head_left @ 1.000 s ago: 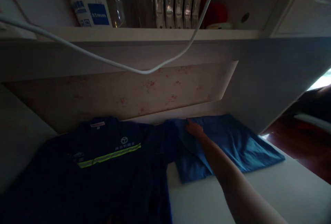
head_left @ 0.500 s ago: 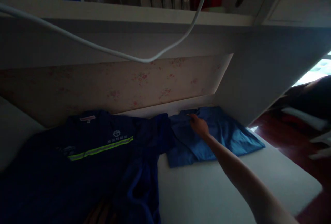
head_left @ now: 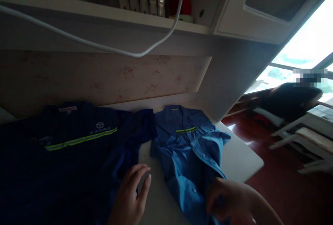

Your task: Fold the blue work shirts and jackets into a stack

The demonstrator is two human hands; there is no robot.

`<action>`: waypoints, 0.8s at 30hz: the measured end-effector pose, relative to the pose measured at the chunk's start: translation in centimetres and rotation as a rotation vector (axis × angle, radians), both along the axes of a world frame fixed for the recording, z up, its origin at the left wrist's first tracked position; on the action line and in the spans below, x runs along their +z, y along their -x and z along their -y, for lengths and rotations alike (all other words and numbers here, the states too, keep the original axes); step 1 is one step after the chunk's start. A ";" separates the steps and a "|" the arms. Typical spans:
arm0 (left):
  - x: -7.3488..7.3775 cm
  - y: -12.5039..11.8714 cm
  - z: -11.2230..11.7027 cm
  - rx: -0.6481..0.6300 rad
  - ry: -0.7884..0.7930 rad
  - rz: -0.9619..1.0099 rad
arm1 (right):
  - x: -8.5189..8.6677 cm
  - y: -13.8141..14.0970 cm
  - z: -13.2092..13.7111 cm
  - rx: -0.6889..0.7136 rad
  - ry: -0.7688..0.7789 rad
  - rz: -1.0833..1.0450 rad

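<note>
A light blue work shirt with a yellow reflective stripe lies partly unfolded on the white table. My right hand is closed on its near edge, at the bottom of the view. My left hand hovers with fingers spread at the edge of a dark navy work shirt, which is spread flat on the left. The navy shirt has a yellow-green stripe and a white logo on the chest.
A shelf above holds binders, a jar and a red object. A white cable sags across the floral wall. Right of the table lie red floor, white furniture and a bright window. A dark blurred shape sits by the window.
My right hand came back from the far edge of the light blue shirt toward me, pulling the shirt open. My left hand came into view. The camera turned right.
</note>
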State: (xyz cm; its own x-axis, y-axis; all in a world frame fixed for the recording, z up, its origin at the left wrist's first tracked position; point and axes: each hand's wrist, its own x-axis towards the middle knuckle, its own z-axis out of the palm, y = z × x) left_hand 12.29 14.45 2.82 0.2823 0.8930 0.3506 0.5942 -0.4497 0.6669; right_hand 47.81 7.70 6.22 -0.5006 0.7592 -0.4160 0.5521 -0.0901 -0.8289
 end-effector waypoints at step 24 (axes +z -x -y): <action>-3.4 -6.8 -6.7 0.175 0.482 -0.261 | -6.7 -12.4 -16.2 -0.721 -0.305 0.863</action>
